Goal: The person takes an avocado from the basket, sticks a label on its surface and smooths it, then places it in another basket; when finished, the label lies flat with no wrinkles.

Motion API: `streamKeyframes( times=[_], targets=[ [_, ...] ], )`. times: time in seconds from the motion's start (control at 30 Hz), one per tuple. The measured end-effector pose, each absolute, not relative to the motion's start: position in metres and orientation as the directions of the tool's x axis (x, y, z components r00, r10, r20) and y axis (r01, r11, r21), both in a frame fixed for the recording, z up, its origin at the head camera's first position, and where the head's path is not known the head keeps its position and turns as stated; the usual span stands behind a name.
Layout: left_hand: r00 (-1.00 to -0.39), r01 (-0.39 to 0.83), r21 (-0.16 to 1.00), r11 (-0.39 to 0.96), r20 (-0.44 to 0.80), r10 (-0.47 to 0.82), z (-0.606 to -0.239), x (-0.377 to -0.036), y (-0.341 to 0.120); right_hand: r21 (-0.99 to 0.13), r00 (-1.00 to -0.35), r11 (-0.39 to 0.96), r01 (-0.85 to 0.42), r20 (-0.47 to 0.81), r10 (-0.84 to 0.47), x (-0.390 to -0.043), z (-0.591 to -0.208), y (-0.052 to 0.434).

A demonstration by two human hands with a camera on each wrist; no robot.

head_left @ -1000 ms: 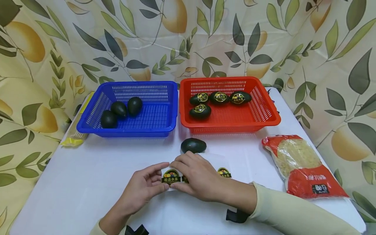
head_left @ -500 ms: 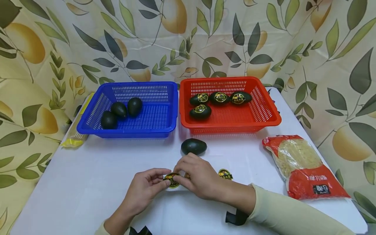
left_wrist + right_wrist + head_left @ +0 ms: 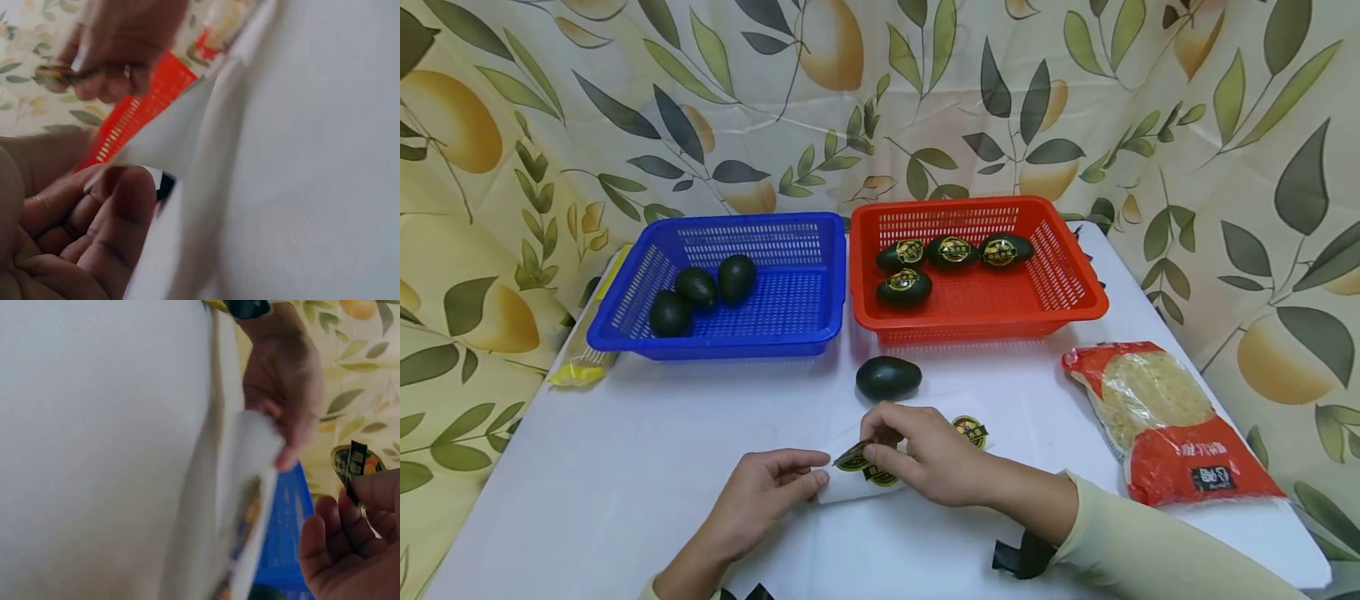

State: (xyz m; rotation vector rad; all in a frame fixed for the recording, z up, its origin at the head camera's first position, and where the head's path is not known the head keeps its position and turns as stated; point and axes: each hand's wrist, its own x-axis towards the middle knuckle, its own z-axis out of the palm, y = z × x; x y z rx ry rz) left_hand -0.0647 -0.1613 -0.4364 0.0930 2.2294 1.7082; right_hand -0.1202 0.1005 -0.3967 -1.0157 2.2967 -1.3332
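Observation:
My left hand (image 3: 775, 493) pinches the left corner of a white sticker backing sheet (image 3: 844, 490), which bends up in the left wrist view, its edge between finger and thumb (image 3: 134, 194). Between the thumb and fingers of my right hand (image 3: 936, 458) is a black and gold fruit sticker (image 3: 359, 465), lifted off the sheet. Another sticker (image 3: 880, 476) lies on the sheet beneath that hand, and one more (image 3: 970, 431) is to its right. Just behind the sheet, a dark green avocado (image 3: 887, 378) lies on its side on the white table.
At the back left, a blue basket (image 3: 730, 346) contains 3 avocados without stickers (image 3: 737, 277). Beside it a red basket (image 3: 977, 327) has several stickered avocados (image 3: 904, 287). A red and clear food bag (image 3: 1172, 425) lies at the right, a yellow packet (image 3: 580, 371) at the far left.
The right hand has peeled the left sticker off the backing sheet and drawn it up and slightly right. The left hand has kept to the sheet's left end, shifting slightly.

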Motion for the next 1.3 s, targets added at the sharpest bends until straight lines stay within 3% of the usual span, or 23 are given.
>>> streamKeyframes(
  times=[0.2,0.4,0.5,0.67,0.9,1.1,1.3],
  targets=[
    [-0.977,0.011,0.837,0.547,-0.106,0.182,-0.439,-0.065,-0.153,-0.864,-0.733,0.331,-0.379,0.062,-0.677,-0.128,-0.390,0.112],
    [-0.969,0.150,0.698,0.700,-0.037,0.246,-0.436,-0.066,-0.152,-0.861,-0.773,0.365,-0.354,0.050,-0.632,-0.135,-0.391,0.116],
    [-0.972,0.127,0.707,0.695,-0.051,0.229,-0.429,-0.070,-0.150,-0.862,-0.786,0.380,-0.335,0.033,-0.618,-0.137,-0.390,0.116],
    [-0.978,0.063,0.826,0.561,-0.060,0.199,-0.407,-0.085,-0.134,-0.867,-0.806,0.385,-0.317,0.032,-0.592,-0.141,-0.387,0.114],
    [-0.985,0.110,0.886,0.451,0.036,0.169,-0.394,-0.115,-0.107,-0.888,-0.842,0.375,-0.268,0.026,-0.539,-0.150,-0.384,0.115],
    [-0.985,0.102,0.889,0.446,0.028,0.170,-0.396,-0.147,-0.098,-0.848,-0.910,0.486,-0.212,-0.010,-0.414,-0.168,-0.386,0.126],
    [-0.990,0.097,0.836,0.541,0.024,0.140,-0.402,-0.169,-0.090,-0.774,-0.922,0.586,-0.240,-0.006,-0.386,-0.185,-0.397,0.127]
  ],
)
